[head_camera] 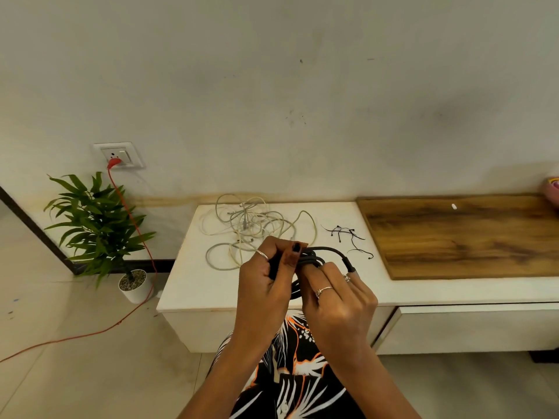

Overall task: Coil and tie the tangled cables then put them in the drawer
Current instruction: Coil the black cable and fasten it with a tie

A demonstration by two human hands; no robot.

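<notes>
A coiled black cable (320, 255) is held above the front of the white cabinet top (187, 285). My left hand (266, 279) grips the coil's left side, thumb laid over the bundle. My right hand (335, 297) grips its right side, and the cable's thick black end (349, 264) sticks out above the fingers. A tangle of white cables (248, 225) lies on the cabinet top behind my hands. Several thin black cable ties (348, 234) lie to the right of the tangle. The drawer front (472, 328) sits below the top on the right, slightly ajar.
A wooden panel (459, 234) covers the right part of the top. A potted plant (99, 228) stands on the floor at left. An orange cord (133, 225) runs from the wall socket (119, 154) down across the floor. A pink object (552, 189) shows at the right edge.
</notes>
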